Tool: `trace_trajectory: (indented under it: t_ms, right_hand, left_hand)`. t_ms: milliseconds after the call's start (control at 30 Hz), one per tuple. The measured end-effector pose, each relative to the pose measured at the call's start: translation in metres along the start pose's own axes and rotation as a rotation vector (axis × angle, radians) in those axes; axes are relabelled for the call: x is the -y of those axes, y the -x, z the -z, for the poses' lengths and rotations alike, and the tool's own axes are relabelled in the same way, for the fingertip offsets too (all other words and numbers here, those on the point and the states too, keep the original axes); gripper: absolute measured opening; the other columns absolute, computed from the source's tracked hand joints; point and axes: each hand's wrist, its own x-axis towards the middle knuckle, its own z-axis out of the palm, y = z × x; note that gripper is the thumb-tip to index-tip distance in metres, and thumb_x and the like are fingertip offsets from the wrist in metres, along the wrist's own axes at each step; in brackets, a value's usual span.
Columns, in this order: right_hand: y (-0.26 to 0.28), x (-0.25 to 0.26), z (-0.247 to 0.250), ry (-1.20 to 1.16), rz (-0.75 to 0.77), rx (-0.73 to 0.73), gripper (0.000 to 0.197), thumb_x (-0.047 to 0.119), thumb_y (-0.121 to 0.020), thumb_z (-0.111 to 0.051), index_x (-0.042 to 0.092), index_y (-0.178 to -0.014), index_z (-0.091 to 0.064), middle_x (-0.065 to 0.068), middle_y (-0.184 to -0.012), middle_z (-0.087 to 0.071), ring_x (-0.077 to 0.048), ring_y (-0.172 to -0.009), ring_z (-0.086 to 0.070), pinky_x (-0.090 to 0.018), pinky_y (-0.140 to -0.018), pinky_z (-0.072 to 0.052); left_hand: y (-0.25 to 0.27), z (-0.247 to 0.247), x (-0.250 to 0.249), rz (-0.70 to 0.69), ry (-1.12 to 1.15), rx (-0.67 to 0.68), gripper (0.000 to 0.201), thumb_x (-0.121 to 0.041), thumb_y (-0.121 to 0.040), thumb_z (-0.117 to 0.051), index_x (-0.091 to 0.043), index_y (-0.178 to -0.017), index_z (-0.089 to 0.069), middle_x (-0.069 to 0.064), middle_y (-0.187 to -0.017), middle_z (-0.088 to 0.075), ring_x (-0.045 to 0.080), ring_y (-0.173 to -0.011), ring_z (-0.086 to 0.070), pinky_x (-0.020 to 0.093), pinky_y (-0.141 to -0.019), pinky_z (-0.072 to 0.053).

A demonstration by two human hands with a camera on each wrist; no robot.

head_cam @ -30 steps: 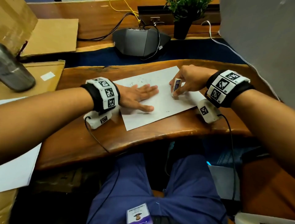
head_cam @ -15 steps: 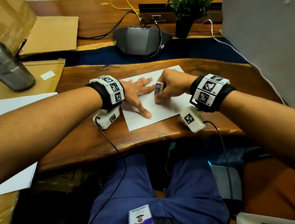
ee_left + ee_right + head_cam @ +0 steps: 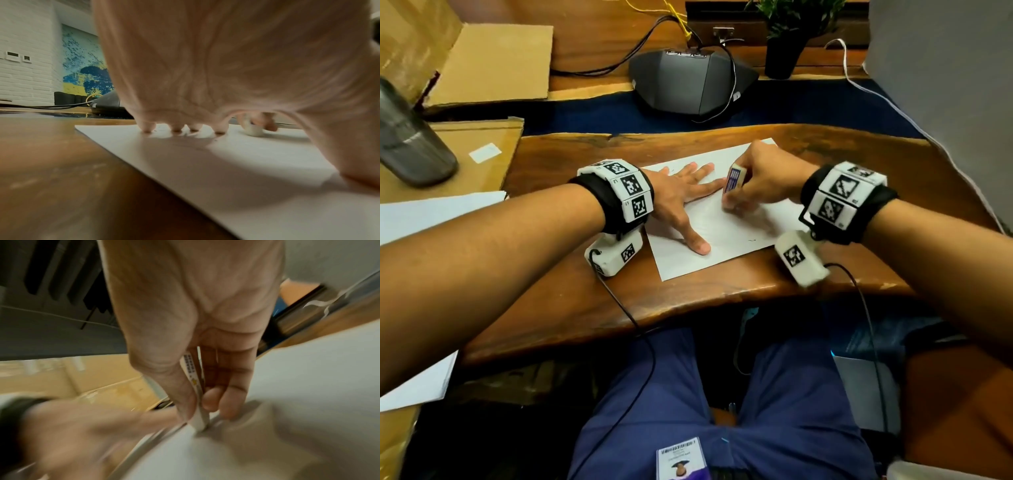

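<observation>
Head view: right hand pinches eraser, its blue label unreadable.

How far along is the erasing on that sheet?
Mid-job. The sheet looks mostly blank around the eraser. The right hand pinches it, end down on the sheet. The left hand, pressed flat, steadies the sheet. Left to do: a small mark near the front edge.

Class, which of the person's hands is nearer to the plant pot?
Right. The right hand, pinching the eraser, is almost directly on the near side of the plant pot; the left hand lies flat on the paper, further left.
</observation>
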Motion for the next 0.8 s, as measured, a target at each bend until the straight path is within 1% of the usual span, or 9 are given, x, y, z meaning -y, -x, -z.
trace_trajectory:
  t_ms: [67,200,333,400,467,567,633,733,800]
  right_hand:
    - [0.006,0.001,-0.004,0.026,0.016,0.068,0.026,0.027,-0.072,-0.089,0.013,-0.09,-0.075,0.0,-0.079,-0.075,-0.01,-0.068,-0.071,-0.017,-0.056,-0.054]
    - [-0.004,-0.009,0.017,0.068,-0.058,-0.116,0.027,0.027,-0.071,-0.09,0.013,-0.089,-0.074,-0.004,-0.087,-0.075,-0.013,-0.075,-0.071,-0.024,-0.064,-0.056]
    - [-0.005,-0.013,0.017,0.118,-0.062,-0.108,0.033,0.031,-0.07,-0.09,0.012,-0.093,-0.075,-0.003,-0.086,-0.074,-0.015,-0.076,-0.072,-0.029,-0.069,-0.06]
    - [-0.005,-0.012,0.019,0.147,-0.079,-0.082,0.036,0.034,-0.071,-0.089,0.012,-0.096,-0.075,-0.003,-0.088,-0.075,-0.015,-0.077,-0.072,-0.03,-0.071,-0.06]
    - [-0.004,-0.009,0.021,0.202,-0.083,-0.076,0.037,0.035,-0.071,-0.089,0.013,-0.098,-0.075,-0.003,-0.089,-0.075,-0.017,-0.079,-0.071,-0.031,-0.073,-0.06]
    - [-0.004,-0.001,0.02,0.244,-0.044,-0.072,0.03,0.029,-0.073,-0.088,0.01,-0.092,-0.076,-0.004,-0.081,-0.075,-0.016,-0.072,-0.072,-0.027,-0.065,-0.058]
    - [-0.005,0.005,0.017,0.229,-0.016,-0.077,0.025,0.025,-0.076,-0.086,0.008,-0.089,-0.075,-0.005,-0.077,-0.076,-0.014,-0.068,-0.073,-0.025,-0.063,-0.059]
    - [-0.014,0.007,0.015,0.171,-0.042,-0.143,0.03,0.026,-0.076,-0.086,0.006,-0.095,-0.075,-0.007,-0.083,-0.076,-0.018,-0.077,-0.074,-0.032,-0.074,-0.062]
    - [-0.018,0.006,0.012,0.137,-0.056,-0.165,0.037,0.029,-0.073,-0.088,0.008,-0.1,-0.073,-0.006,-0.088,-0.074,-0.02,-0.082,-0.073,-0.033,-0.075,-0.062]
  left_hand:
    - [0.001,0.0,-0.001,-0.002,0.012,0.002,0.134,-0.085,-0.054,-0.067,-0.048,-0.147,0.022,-0.011,-0.156,0.036,0.015,-0.144,0.031,0.056,-0.118,0.013]
    - [0.003,-0.001,-0.009,0.003,-0.001,-0.014,0.14,-0.087,-0.049,-0.064,-0.043,-0.149,0.024,-0.009,-0.157,0.035,0.017,-0.145,0.029,0.057,-0.118,0.012]
    - [0.008,-0.004,-0.018,0.028,-0.037,-0.031,0.138,-0.086,-0.056,-0.063,-0.035,-0.152,0.022,-0.006,-0.158,0.032,0.018,-0.147,0.024,0.053,-0.12,0.007]
    - [0.011,-0.001,-0.019,0.026,-0.057,-0.07,0.127,-0.084,-0.063,-0.062,-0.036,-0.154,0.013,-0.007,-0.162,0.022,0.018,-0.15,0.014,0.051,-0.122,-0.001]
    - [0.012,0.005,-0.016,0.006,-0.064,-0.157,0.116,-0.078,-0.066,-0.065,-0.037,-0.156,-0.005,-0.007,-0.164,0.001,0.021,-0.15,-0.004,0.049,-0.121,-0.014]
    - [0.011,0.012,-0.013,-0.017,-0.047,-0.234,0.109,-0.072,-0.064,-0.073,-0.038,-0.154,-0.021,-0.004,-0.157,-0.018,0.022,-0.142,-0.02,0.048,-0.116,-0.025]
    - [0.008,0.014,-0.011,-0.012,-0.034,-0.194,0.116,-0.071,-0.064,-0.074,-0.037,-0.156,-0.013,-0.007,-0.161,-0.008,0.022,-0.147,-0.012,0.05,-0.119,-0.02]
    - [0.001,0.013,-0.005,-0.003,-0.014,-0.075,0.124,-0.074,-0.066,-0.069,-0.038,-0.155,0.01,-0.01,-0.163,0.019,0.017,-0.15,0.013,0.052,-0.122,0.0]
    - [-0.002,0.013,-0.001,-0.006,-0.024,-0.038,0.123,-0.075,-0.068,-0.066,-0.039,-0.153,0.016,-0.01,-0.16,0.027,0.016,-0.148,0.022,0.051,-0.12,0.008]
